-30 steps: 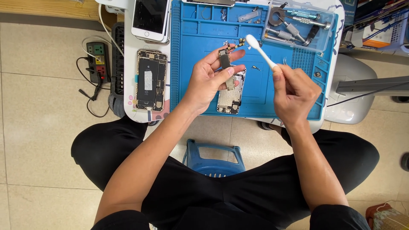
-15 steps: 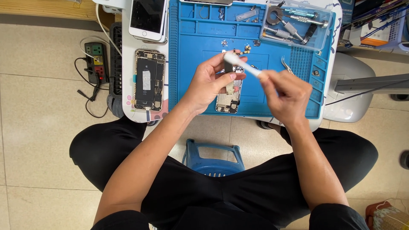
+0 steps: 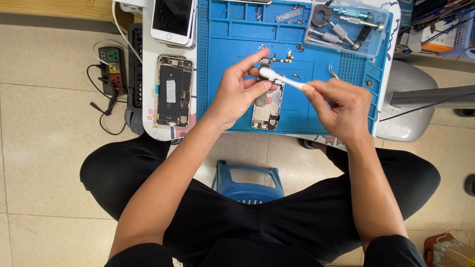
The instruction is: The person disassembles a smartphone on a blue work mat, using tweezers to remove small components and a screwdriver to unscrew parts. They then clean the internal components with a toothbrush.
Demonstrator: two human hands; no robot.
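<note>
change: white-tipped cotton swab (image 3: 279, 79) lowered since earlier frame, tip now at part.
left hand (image 3: 237, 91): fingers pinching small dark metal phone part (image 3: 261, 98), steadied above blue silicone repair mat (image 3: 217, 74).
right hand (image 3: 341, 106): fingers closed on swab stem, angled for wiping.

The left hand (image 3: 237, 94) covers most of the small part it pinches, so its kind cannot be told. The white phone (image 3: 172, 20) and the tool tray (image 3: 346, 24) are cut off by the top edge. The screws on the blue mat (image 3: 222, 74) are too small to make out.
</note>
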